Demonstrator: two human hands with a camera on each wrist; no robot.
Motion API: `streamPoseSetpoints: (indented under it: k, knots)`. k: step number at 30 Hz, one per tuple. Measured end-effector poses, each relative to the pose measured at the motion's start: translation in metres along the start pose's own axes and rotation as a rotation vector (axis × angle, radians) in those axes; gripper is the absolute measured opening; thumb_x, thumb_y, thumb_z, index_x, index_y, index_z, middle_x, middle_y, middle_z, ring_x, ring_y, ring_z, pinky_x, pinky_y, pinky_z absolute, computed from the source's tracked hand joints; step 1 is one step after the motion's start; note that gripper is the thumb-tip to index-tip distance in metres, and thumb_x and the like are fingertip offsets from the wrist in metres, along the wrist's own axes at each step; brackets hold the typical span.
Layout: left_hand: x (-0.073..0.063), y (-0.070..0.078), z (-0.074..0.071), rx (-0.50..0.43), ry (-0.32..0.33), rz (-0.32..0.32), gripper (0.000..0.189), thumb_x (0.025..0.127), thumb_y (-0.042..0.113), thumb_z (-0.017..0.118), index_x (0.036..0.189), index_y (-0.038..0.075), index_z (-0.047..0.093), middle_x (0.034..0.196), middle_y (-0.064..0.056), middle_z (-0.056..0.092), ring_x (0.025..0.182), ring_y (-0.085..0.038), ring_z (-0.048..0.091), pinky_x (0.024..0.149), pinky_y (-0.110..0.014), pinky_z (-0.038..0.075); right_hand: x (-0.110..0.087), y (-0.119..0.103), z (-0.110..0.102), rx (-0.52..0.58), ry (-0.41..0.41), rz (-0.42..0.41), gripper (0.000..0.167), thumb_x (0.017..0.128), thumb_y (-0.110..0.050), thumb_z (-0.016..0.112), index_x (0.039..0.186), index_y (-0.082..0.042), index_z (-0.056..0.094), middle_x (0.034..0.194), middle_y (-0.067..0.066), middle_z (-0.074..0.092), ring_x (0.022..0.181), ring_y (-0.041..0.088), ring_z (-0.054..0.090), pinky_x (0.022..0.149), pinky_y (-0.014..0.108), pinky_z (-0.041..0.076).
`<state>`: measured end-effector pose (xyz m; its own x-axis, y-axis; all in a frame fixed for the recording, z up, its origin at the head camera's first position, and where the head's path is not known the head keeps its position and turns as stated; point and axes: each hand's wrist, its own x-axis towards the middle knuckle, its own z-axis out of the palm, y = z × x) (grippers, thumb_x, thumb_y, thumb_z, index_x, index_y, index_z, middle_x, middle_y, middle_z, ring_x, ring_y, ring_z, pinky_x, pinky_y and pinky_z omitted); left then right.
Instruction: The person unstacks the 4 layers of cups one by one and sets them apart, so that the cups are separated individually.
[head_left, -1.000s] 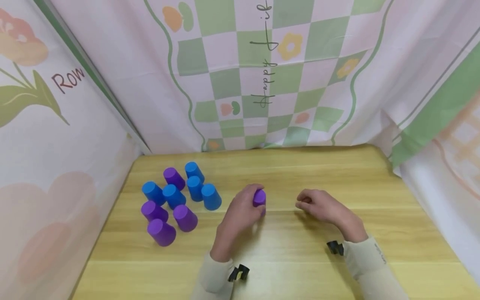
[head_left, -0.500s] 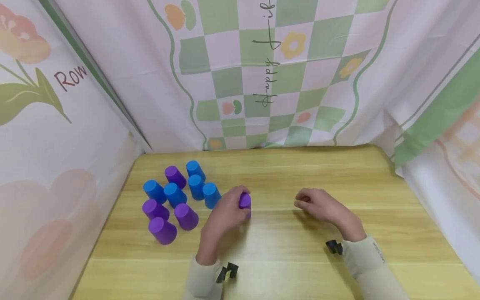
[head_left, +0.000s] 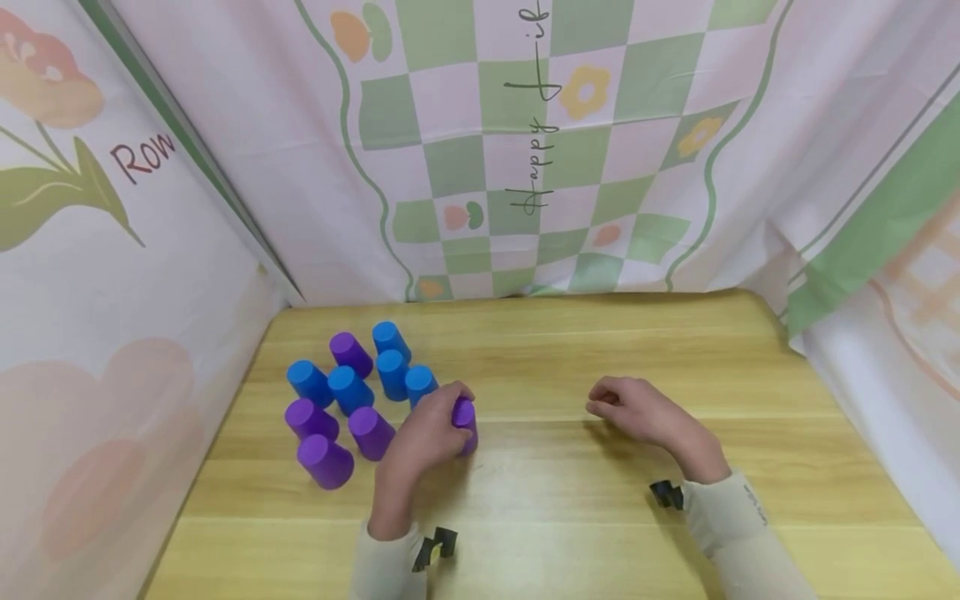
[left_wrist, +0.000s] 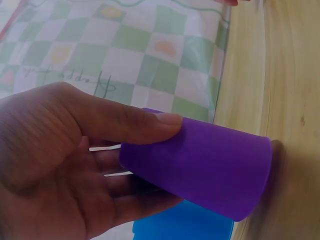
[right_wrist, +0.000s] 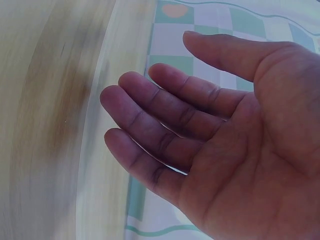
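Note:
A purple cup (head_left: 466, 420), upside down with its wide rim toward the table, is gripped in my left hand (head_left: 427, 435). In the left wrist view the thumb lies along one side of the purple cup (left_wrist: 205, 167) and the fingers go round the other. Just behind that hand stands a blue cup (head_left: 421, 383), partly hidden by it. My right hand (head_left: 637, 408) hovers over the right half of the table, fingers loosely bent. The right wrist view shows its palm (right_wrist: 240, 165) with nothing held.
Several upside-down blue and purple cups stand grouped at the table's left, among them a front purple cup (head_left: 326, 462) and a back blue cup (head_left: 391, 340). The wooden table (head_left: 570, 517) meets a checkered curtain (head_left: 517, 167) at the back and a printed cloth (head_left: 112, 350) on the left.
My left hand has carried the purple cup leftward and slightly toward me, up beside the group of cups. The right hand has stayed almost in place.

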<state>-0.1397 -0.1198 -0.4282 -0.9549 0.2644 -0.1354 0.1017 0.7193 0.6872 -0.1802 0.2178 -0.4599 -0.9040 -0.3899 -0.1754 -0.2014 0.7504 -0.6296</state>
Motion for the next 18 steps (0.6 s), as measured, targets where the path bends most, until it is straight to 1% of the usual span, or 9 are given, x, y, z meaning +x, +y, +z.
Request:
streamPoseSetpoints:
  k: [7,9,14,18]
  knots:
    - [-0.009,-0.003,-0.006,-0.011,-0.009,-0.06,0.043,0.091,0.001,0.075,0.131,0.007,0.062,0.125,-0.013,0.069,0.117,-0.034,0.065,0.101,-0.056,0.058,0.0,-0.001,0.0,-0.007,0.002,-0.006,0.029,0.106,-0.025,0.063,0.12,-0.001,0.07,0.11,0.01,0.074,0.101,0.024,0.069,0.088,0.047,0.06]
    - [-0.012,-0.005,-0.007,-0.006,-0.003,-0.069,0.042,0.091,0.001,0.076,0.13,0.008,0.063,0.124,-0.012,0.069,0.117,-0.034,0.066,0.1,-0.056,0.058,0.0,-0.001,0.0,-0.008,0.001,-0.007,0.03,0.106,-0.025,0.063,0.121,0.0,0.07,0.11,0.01,0.074,0.101,0.024,0.069,0.088,0.047,0.06]
    - [-0.018,-0.011,-0.012,0.013,0.02,-0.068,0.041,0.089,-0.001,0.076,0.128,0.007,0.064,0.123,-0.012,0.07,0.117,-0.034,0.066,0.101,-0.057,0.058,0.0,0.0,0.001,-0.01,0.002,-0.007,0.03,0.106,-0.026,0.063,0.12,-0.001,0.07,0.11,0.009,0.074,0.1,0.023,0.069,0.087,0.047,0.06]
    - [-0.023,-0.017,-0.015,0.011,0.034,-0.095,0.042,0.087,-0.003,0.075,0.127,0.009,0.065,0.122,-0.011,0.07,0.115,-0.033,0.066,0.1,-0.057,0.058,0.001,0.0,0.001,-0.012,0.004,-0.01,0.029,0.106,-0.025,0.063,0.12,-0.001,0.07,0.11,0.009,0.074,0.1,0.023,0.069,0.087,0.047,0.06]
